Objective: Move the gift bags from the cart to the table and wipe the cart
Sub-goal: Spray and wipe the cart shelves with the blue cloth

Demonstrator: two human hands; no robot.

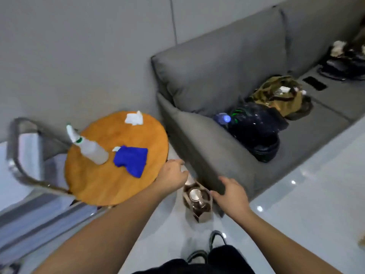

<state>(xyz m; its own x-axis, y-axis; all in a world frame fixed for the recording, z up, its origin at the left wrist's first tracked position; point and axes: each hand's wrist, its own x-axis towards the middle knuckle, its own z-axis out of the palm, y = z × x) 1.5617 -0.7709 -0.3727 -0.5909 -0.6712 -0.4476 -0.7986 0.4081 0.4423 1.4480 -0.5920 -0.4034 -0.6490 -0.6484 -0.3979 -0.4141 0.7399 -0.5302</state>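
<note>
Both hands reach toward a brown paper gift bag (pixel 197 202) on the floor beside the round wooden table's (pixel 102 184) near edge: left hand (pixel 172 176) loosely curled, right hand (pixel 230 193) open, neither gripping. The bag looks light and crushable, best lifted at its rim.

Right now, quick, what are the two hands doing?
Left hand: over the round table's edge; grip cannot be told.
Right hand: open, fingers relaxed, holding nothing, beside the brown gift bag on the floor.

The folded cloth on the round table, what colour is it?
Bright blue; the cloth shows clearly in the head view.
</note>
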